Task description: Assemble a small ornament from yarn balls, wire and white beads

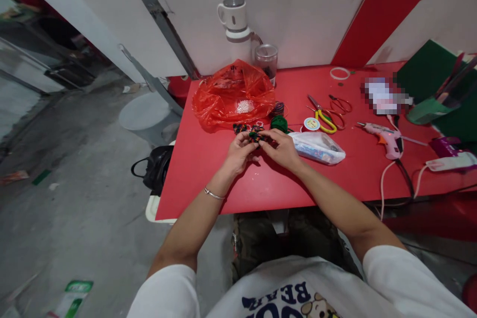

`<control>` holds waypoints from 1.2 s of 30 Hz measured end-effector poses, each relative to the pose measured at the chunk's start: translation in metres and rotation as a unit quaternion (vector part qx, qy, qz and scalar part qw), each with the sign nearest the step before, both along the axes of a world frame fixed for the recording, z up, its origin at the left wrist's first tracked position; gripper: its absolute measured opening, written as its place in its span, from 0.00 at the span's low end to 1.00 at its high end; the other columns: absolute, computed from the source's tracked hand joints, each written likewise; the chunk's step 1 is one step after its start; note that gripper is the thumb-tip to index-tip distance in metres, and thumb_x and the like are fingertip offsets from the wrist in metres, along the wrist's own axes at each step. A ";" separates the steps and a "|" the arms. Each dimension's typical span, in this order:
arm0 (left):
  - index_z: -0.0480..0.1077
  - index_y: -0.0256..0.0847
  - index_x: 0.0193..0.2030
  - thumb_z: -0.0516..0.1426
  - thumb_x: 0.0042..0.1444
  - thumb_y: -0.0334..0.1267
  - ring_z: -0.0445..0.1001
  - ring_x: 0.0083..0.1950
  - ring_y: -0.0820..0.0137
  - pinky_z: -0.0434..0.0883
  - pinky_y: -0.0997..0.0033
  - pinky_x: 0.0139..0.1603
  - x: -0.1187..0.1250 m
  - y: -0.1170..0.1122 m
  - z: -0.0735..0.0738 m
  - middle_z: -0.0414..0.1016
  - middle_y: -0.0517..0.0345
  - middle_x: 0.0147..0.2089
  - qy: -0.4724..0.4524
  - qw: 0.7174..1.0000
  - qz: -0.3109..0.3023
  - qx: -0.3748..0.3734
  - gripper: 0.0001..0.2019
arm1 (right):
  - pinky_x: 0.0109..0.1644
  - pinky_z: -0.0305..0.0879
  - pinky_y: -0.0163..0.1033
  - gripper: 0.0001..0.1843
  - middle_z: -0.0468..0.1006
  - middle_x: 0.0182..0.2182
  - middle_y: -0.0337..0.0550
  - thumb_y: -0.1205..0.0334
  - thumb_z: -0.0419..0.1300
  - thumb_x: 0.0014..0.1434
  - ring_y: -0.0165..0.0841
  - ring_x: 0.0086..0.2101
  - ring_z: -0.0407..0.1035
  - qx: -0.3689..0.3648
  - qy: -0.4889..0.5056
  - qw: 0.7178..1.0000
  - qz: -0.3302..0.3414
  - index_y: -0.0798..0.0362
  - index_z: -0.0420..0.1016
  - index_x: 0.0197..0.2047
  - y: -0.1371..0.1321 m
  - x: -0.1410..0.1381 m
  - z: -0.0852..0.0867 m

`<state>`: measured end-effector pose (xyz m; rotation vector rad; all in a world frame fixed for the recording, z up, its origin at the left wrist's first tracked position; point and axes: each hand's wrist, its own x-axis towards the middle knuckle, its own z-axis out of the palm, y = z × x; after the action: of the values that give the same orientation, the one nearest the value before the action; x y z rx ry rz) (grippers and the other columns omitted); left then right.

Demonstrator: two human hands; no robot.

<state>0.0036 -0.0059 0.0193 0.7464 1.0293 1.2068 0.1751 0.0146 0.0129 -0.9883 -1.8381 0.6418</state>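
Between my two hands is a small dark yarn piece (255, 137) flecked with green and orange. My left hand (240, 153) pinches its left side, and my right hand (279, 148) pinches its right side; the fingers hide much of it. Just beyond lie similar dark, multicoloured pieces (240, 129) with some beads near them. A green yarn ball (279, 123) rests past my right fingers. To its right are a thread spool (312, 124) and a clear plastic bag (320, 148) with blue contents.
A red plastic bag (227, 94) holding white beads (244, 106) spreads over the red table (208, 174). Yellow-handled pliers (326, 123), red-handled scissors (341, 104) and a pink glue gun (389, 141) with cables lie rightward. A lidded cup (266, 59) stands at the back.
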 end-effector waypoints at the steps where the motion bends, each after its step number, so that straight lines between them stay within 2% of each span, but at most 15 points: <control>1: 0.67 0.43 0.47 0.74 0.38 0.38 0.76 0.26 0.74 0.76 0.73 0.18 0.000 0.000 -0.001 0.77 0.64 0.37 0.005 1.000 -0.004 0.005 0.29 | 0.45 0.75 0.42 0.14 0.83 0.41 0.45 0.59 0.63 0.66 0.35 0.39 0.76 0.000 -0.002 1.000 0.005 0.49 0.84 0.53 0.000 0.001 0.001; 4: 0.67 0.42 0.46 0.72 0.41 0.40 0.76 0.25 0.73 0.69 0.78 0.15 0.001 -0.002 -0.002 0.77 0.62 0.36 0.030 0.999 -0.011 0.031 0.26 | 0.41 0.73 0.40 0.16 0.81 0.41 0.45 0.58 0.64 0.64 0.32 0.33 0.73 -0.005 -0.006 1.000 0.012 0.51 0.83 0.53 -0.002 0.003 0.006; 8: 0.68 0.42 0.42 0.71 0.44 0.37 0.71 0.24 0.79 0.67 0.80 0.18 0.003 -0.004 -0.002 0.75 0.65 0.34 0.096 0.992 -0.015 0.076 0.21 | 0.39 0.73 0.40 0.20 0.80 0.47 0.47 0.55 0.67 0.62 0.30 0.31 0.70 -0.011 0.002 1.000 0.001 0.49 0.83 0.57 0.000 0.007 0.009; 12: 0.70 0.41 0.40 0.70 0.43 0.33 0.71 0.29 0.79 0.69 0.81 0.27 0.002 -0.003 -0.004 0.75 0.64 0.34 0.137 0.984 -0.029 0.112 0.18 | 0.41 0.72 0.40 0.12 0.81 0.38 0.44 0.54 0.64 0.67 0.32 0.33 0.72 -0.015 -0.003 1.000 0.017 0.48 0.87 0.48 0.003 0.008 0.009; 16: 0.72 0.41 0.40 0.68 0.44 0.31 0.72 0.32 0.78 0.69 0.80 0.31 0.001 -0.001 -0.007 0.75 0.62 0.34 0.149 0.980 -0.042 0.127 0.16 | 0.42 0.70 0.40 0.13 0.82 0.36 0.44 0.54 0.62 0.70 0.33 0.35 0.74 -0.024 0.000 1.000 0.014 0.49 0.87 0.45 0.004 0.009 0.009; 22: 0.71 0.41 0.40 0.67 0.44 0.33 0.72 0.30 0.77 0.69 0.78 0.30 -0.001 0.000 -0.010 0.75 0.63 0.34 0.160 0.976 -0.054 0.138 0.16 | 0.41 0.69 0.39 0.13 0.82 0.35 0.43 0.53 0.63 0.68 0.33 0.35 0.74 -0.047 0.037 0.998 0.027 0.50 0.87 0.42 0.004 0.009 0.010; 30: 0.71 0.41 0.41 0.67 0.45 0.34 0.72 0.31 0.77 0.68 0.79 0.29 -0.001 -0.002 -0.009 0.76 0.62 0.35 0.200 0.964 -0.057 0.165 0.15 | 0.44 0.68 0.40 0.16 0.82 0.33 0.41 0.47 0.64 0.65 0.34 0.36 0.74 -0.137 0.084 0.986 0.033 0.50 0.85 0.37 0.007 0.010 0.011; 36: 0.72 0.41 0.41 0.68 0.44 0.35 0.72 0.28 0.78 0.67 0.79 0.27 -0.001 -0.003 -0.010 0.75 0.64 0.32 0.198 0.966 -0.056 0.154 0.16 | 0.45 0.69 0.41 0.17 0.82 0.33 0.41 0.46 0.64 0.63 0.34 0.36 0.74 -0.147 0.092 0.984 0.035 0.50 0.84 0.37 0.007 0.009 0.012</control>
<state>0.0028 -0.0084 0.0093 1.3132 1.1152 1.1562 0.1845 0.0212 0.0251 -1.0190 -1.6499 1.0354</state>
